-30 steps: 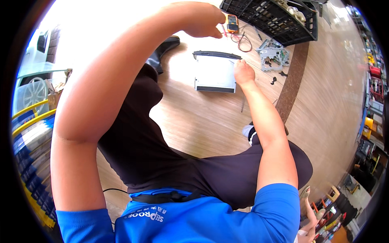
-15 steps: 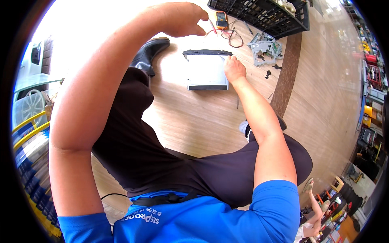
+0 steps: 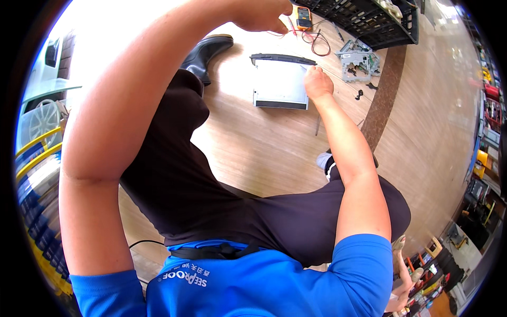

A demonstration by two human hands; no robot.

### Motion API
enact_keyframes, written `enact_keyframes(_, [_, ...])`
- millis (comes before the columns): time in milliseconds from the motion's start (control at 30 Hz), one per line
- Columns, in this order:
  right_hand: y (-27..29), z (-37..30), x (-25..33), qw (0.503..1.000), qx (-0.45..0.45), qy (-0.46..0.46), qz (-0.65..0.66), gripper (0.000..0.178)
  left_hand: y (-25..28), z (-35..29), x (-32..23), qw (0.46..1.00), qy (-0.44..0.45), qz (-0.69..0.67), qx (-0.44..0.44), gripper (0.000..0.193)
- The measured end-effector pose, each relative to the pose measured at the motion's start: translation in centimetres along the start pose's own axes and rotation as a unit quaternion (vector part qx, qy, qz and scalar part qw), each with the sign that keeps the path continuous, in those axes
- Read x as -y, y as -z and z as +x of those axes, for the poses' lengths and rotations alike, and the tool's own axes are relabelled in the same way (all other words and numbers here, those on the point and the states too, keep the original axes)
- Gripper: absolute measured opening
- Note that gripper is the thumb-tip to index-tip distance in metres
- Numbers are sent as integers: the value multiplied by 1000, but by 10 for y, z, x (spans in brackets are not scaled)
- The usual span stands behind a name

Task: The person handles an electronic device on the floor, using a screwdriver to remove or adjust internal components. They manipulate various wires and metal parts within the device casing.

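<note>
The right hand (image 3: 317, 83) is resting, fingers curled, on the flat grey rectangular metal device (image 3: 280, 83) lying on the wooden floor (image 3: 264, 148); the left hand (image 3: 261, 15) is hovering loosely closed, its grasp unclear.

L hand (image 3: 261, 13) raised, fisted; R hand (image 3: 318, 83) extended down

Bright daylight, blown-out upper left, fisheye-bent edges

**One head-worn fisheye, aimed steeply down**

The scene is seen from the person's head, looking down over the blue shirt (image 3: 264, 285) and dark trousers (image 3: 211, 185) to the wooden floor (image 3: 253, 142). The body is caught very close, the flat grey device (image 3: 280, 82) well beyond it. Edges are bent and blacked out at the rim. Only this single view is supplied
</note>
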State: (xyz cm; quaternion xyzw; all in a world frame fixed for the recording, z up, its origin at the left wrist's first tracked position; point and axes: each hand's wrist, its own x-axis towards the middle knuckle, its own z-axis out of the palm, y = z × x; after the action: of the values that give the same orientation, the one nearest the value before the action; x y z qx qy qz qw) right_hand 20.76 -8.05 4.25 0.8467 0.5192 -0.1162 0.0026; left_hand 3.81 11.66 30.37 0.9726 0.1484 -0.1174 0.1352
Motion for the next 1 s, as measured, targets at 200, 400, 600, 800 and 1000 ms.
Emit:
enact_keyframes(200, [2,0,-2,1000,11,5,-5,32,2,-1,-2,1000,-3,1,7,45])
enact_keyframes(400, [-10,3,-15,1000,3,-19,7,25,12,-8,-13,1000,-5,-14,7,42])
enact_keyframes(600, [-14,4,-32,986,-29,26,162,20,9,-5,-10,1000,11,-14,16,39])
enact_keyframes(800, [-13,2,-36,980,-22,26,195,19,10,-4,-12,1000,-12,-9,11,40])
enact_keyframes(1000, [-15,3,-36,983,-43,45,174,18,5,1,-11,1000,-3,-4,14,40])
